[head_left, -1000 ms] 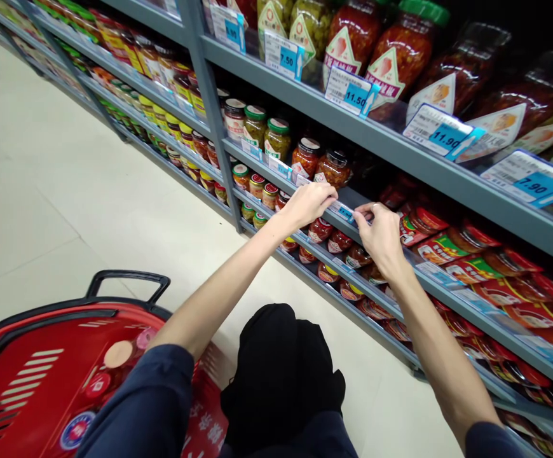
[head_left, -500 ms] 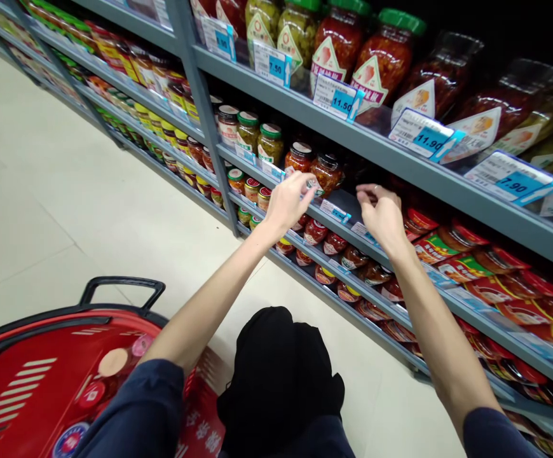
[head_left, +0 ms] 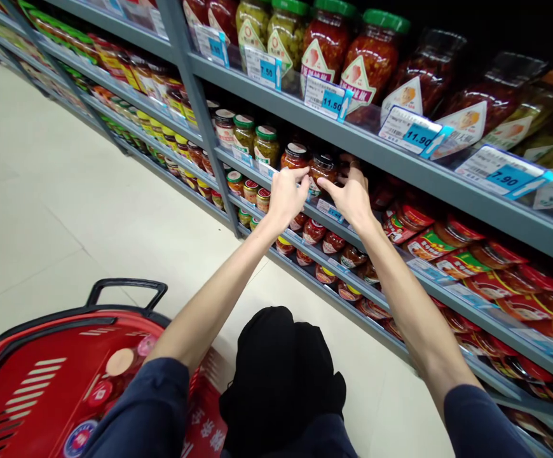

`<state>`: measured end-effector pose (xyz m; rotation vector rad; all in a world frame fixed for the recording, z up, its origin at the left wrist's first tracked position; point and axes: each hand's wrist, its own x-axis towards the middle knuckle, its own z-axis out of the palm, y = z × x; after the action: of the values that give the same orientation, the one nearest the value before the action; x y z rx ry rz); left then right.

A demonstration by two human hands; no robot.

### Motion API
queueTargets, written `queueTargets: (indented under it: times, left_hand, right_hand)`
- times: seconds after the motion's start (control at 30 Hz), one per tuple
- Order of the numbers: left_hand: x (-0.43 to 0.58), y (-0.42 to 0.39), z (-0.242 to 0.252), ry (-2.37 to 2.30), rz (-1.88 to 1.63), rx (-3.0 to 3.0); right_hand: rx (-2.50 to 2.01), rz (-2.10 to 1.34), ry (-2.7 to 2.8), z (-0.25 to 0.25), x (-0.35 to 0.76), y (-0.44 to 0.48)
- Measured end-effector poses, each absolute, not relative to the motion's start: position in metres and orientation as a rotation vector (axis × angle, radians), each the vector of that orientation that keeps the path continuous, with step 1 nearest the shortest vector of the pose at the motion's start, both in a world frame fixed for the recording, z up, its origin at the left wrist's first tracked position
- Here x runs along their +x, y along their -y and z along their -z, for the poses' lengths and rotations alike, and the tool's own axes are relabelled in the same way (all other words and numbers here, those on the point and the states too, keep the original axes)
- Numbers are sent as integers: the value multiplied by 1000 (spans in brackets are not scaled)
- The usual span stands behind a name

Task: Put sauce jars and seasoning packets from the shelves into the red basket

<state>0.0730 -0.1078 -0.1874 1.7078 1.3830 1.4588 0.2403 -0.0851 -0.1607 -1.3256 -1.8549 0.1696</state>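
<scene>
A glass jar with a dark lid and reddish-brown contents stands on the middle shelf, between my two hands. My left hand is closed, its thumb and index finger against the jar's left front by the label. Around the jar's right side curls my right hand, thumb across the front and fingers reaching further back, partly in shadow. Just left of it is a similar jar with orange-red contents. A price tag sits on the shelf edge below.
Green-lidded jars stand further left on this shelf; red-lidded jars are to the right. The upper shelf overhangs my hands. A red shopping basket holding several items stands at lower left on the pale floor.
My right hand has moved left along the shelf and now meets the dark-lidded jar. My left hand has stayed near the jar's left front, its fingers shifting slightly.
</scene>
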Motion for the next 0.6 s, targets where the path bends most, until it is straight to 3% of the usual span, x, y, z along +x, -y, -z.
queueTargets:
  times: [0.37, 0.6]
  left_hand:
    - [96, 123, 193, -995, -1443, 1708]
    - [84, 123, 193, -1125, -1387, 1751]
  right_hand:
    - [-1385, -250, 1765, 153, 281, 134]
    - [-1439, -233, 1767, 153, 282, 141]
